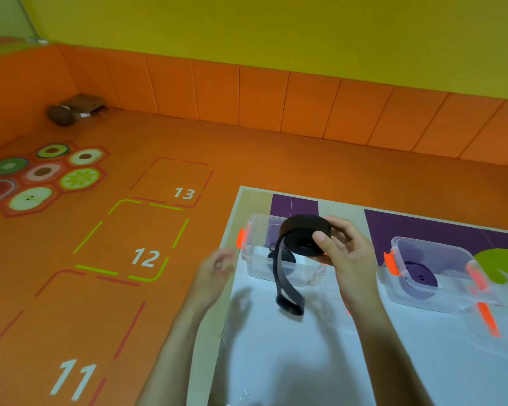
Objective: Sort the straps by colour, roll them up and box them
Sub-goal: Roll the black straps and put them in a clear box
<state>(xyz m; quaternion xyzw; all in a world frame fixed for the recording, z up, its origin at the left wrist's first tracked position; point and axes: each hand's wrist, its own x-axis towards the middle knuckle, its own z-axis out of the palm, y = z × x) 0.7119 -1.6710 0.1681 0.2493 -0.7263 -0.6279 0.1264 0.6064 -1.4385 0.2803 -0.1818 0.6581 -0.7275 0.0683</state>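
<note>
A black strap roll (pixel 304 232) is pinched in the right hand (pixel 349 259) above a clear box (pixel 254 269), its loose tail (pixel 280 276) dangling toward the desk (pixel 291 361). The left hand (pixel 217 271), blurred and loosely open, holds nothing. Unsecured, the tail could pull the coil undone or snag the box rim on the way in.

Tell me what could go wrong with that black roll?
The black roll has a loose tail hanging down, and only the right hand grips it, so it might unwind. The tail could also catch on the rim of the clear box by it, or end up hanging outside.
</note>
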